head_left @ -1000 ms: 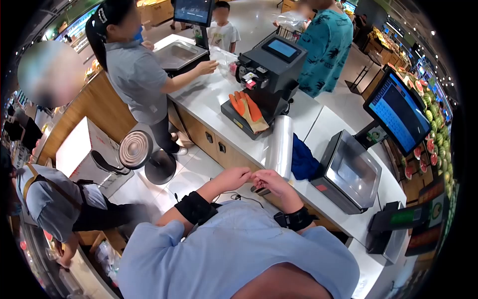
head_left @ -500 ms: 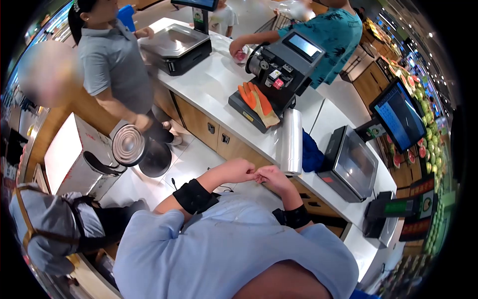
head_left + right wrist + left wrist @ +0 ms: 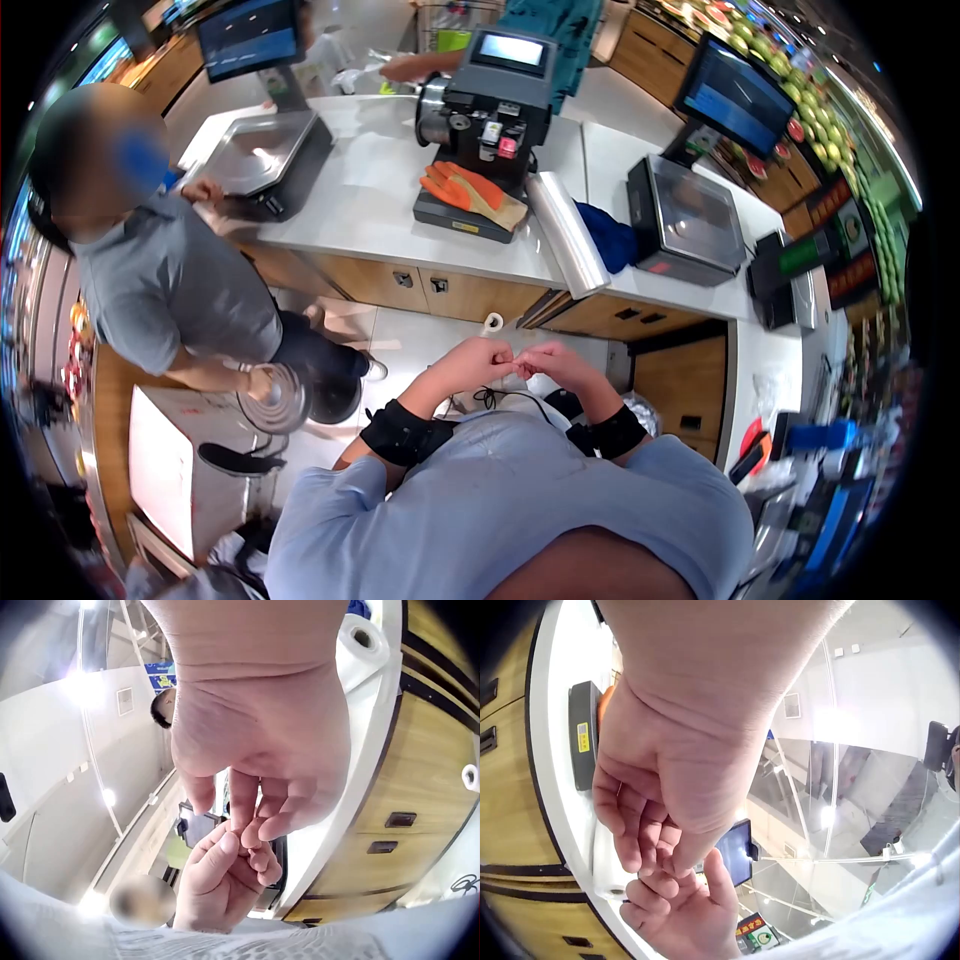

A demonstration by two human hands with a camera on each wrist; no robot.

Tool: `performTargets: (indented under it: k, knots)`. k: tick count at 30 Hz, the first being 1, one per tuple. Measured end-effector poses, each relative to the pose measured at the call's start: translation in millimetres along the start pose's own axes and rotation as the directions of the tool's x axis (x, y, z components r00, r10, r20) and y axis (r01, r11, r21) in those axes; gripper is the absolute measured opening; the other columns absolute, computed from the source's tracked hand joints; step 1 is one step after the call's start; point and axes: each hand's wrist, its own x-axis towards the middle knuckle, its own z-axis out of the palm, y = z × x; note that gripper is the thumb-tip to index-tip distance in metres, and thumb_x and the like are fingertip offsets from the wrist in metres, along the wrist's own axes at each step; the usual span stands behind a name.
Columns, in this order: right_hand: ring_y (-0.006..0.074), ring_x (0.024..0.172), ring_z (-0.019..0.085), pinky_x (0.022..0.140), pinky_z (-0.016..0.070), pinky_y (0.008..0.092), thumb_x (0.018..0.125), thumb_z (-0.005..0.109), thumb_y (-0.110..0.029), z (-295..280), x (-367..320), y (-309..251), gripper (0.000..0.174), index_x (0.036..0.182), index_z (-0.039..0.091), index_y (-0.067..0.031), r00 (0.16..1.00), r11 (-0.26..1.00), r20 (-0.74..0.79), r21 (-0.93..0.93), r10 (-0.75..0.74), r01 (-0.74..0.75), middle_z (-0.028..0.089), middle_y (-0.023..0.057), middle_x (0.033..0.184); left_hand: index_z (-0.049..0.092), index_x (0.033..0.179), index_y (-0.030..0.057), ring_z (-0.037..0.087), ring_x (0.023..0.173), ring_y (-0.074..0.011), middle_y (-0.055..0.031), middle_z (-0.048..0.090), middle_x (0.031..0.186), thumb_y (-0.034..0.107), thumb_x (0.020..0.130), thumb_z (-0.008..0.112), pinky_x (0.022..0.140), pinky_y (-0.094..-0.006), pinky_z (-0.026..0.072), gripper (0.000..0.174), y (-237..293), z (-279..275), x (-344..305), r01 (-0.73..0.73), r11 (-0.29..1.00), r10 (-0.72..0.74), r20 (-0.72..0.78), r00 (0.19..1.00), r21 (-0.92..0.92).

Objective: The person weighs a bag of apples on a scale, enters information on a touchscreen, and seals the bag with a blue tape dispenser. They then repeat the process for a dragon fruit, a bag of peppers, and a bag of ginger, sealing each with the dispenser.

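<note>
In front of the blue shirt, my left hand (image 3: 480,362) and right hand (image 3: 552,364) meet at the fingertips. Loosely curled fingers of the left hand (image 3: 679,761) touch those of the right hand (image 3: 697,919) in the left wrist view. From the right wrist, the right hand (image 3: 262,739) hangs with relaxed fingers, and the left thumb (image 3: 223,853) lies against a right fingertip. No object shows between them. Beyond the hands, a clear plastic roll (image 3: 570,235) lies at the counter's front edge, beside a dark blue cloth (image 3: 606,236).
An orange work glove (image 3: 470,192) lies on the base of a black weighing machine (image 3: 500,95) on the white counter (image 3: 370,190). Steel-topped scales (image 3: 690,210) stand right and left. A person in grey (image 3: 180,280) stands at left, by a round stool (image 3: 275,398).
The head view has turned, so the counter now lies more straight ahead. The person in grey now stands nearer at left, one hand at the stool. My hands stay together at the fingertips.
</note>
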Motion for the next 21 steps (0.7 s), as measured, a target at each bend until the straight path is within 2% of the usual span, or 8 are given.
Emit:
performTargets:
  k: [3, 5, 7, 8, 12, 14, 19, 21]
  knots:
    - [0.0102, 0.076, 0.057, 0.071, 0.0445, 0.025, 0.094, 0.055, -0.025, 19, -23, 22, 0.028, 0.092, 0.068, -0.0011, 0.996, 0.996, -0.085, 0.088, 0.03, -0.022, 0.064, 0.003, 0.082, 0.064, 0.085, 0.0009, 0.059, 0.062, -0.0224, -0.0129, 0.064, 0.073, 0.021, 0.084, 0.069, 0.061, -0.0317, 0.0477, 0.021, 5, 6, -11, -0.051, 0.998, 0.046, 0.123, 0.991, 0.04]
    - [0.012, 0.078, 0.056, 0.073, 0.045, 0.0269, 0.095, 0.054, -0.027, 29, -43, 31, 0.031, 0.101, 0.068, -0.0004, 0.989, 0.978, -0.143, 0.208, 0.042, -0.011, 0.063, 0.0037, 0.085, 0.067, 0.091, 0.002, 0.06, 0.063, -0.0215, -0.0126, 0.065, 0.075, 0.019, 0.084, 0.068, 0.061, -0.031, 0.0484, 0.018, 20, 14, -20, -0.079, 0.996, 0.078, 0.024, 0.997, 0.03]
    - [0.0121, 0.076, 0.057, 0.071, 0.046, 0.0261, 0.095, 0.055, -0.027, 35, -57, 31, 0.028, 0.104, 0.068, -0.0038, 0.996, 0.877, -0.042, 0.474, -0.073, 0.085, 0.062, 0.0023, 0.084, 0.069, 0.097, 0.0035, 0.062, 0.065, -0.0226, -0.0125, 0.066, 0.078, 0.016, 0.084, 0.069, 0.061, -0.0313, 0.0494, 0.018, 29, 21, -25, -0.211, 0.976, 0.211, 0.006, 0.977, 0.051]
    - [0.0145, 0.078, 0.057, 0.072, 0.0447, 0.0267, 0.097, 0.05, -0.032, 34, -63, 33, 0.037, 0.116, 0.064, -0.0033, 0.996, 0.887, -0.009, 0.455, -0.09, 0.085, 0.061, 0.004, 0.087, 0.069, 0.097, 0.0039, 0.063, 0.066, -0.0241, -0.0125, 0.067, 0.08, 0.016, 0.083, 0.069, 0.062, -0.0316, 0.0499, 0.018, 33, 25, -27, -0.285, 0.951, 0.292, -0.042, 0.956, 0.117]
    - [0.017, 0.081, 0.056, 0.074, 0.0432, 0.0274, 0.097, 0.045, -0.041, 37, -87, 56, 0.049, 0.122, 0.061, -0.002, 0.948, 0.787, 0.057, 0.574, -0.313, 0.225, 0.06, 0.0069, 0.089, 0.071, 0.095, 0.0059, 0.065, 0.074, -0.0289, -0.0115, 0.069, 0.086, 0.013, 0.081, 0.069, 0.066, -0.0332, 0.052, 0.016, 60, 40, -41, -0.455, 0.843, 0.492, -0.068, 0.868, 0.288]
    - [0.0189, 0.083, 0.055, 0.075, 0.0424, 0.0284, 0.096, 0.04, -0.049, 42, -102, 66, 0.06, 0.124, 0.057, 0.0012, 0.873, 0.714, 0.153, 0.649, -0.463, 0.264, 0.059, 0.0094, 0.09, 0.071, 0.095, 0.0075, 0.067, 0.08, -0.0293, -0.0106, 0.07, 0.089, 0.011, 0.08, 0.069, 0.07, -0.0342, 0.0528, 0.015, 77, 55, -52, -0.529, 0.79, 0.57, -0.051, 0.82, 0.309]
    - [0.0209, 0.084, 0.056, 0.076, 0.0441, 0.031, 0.097, 0.038, -0.049, 58, -153, 100, 0.063, 0.124, 0.056, 0.0057, 0.817, 0.646, 0.234, 0.734, -0.527, 0.207, 0.06, 0.0114, 0.089, 0.071, 0.1, 0.0085, 0.067, 0.084, -0.0284, -0.0104, 0.07, 0.095, 0.01, 0.081, 0.068, 0.073, -0.035, 0.0531, 0.02, 103, 104, -85, -0.514, 0.817, 0.531, 0.005, 0.847, 0.26]
    - [0.0217, 0.084, 0.057, 0.076, 0.0446, 0.0314, 0.098, 0.038, -0.048, 67, -173, 110, 0.06, 0.122, 0.057, 0.0043, 0.87, 0.705, 0.188, 0.673, -0.456, 0.224, 0.061, 0.0135, 0.091, 0.07, 0.103, 0.0086, 0.066, 0.088, -0.0271, -0.0098, 0.069, 0.101, 0.009, 0.082, 0.067, 0.075, -0.0348, 0.0531, 0.021, 108, 122, -102, -0.575, 0.785, 0.593, -0.011, 0.805, 0.232]
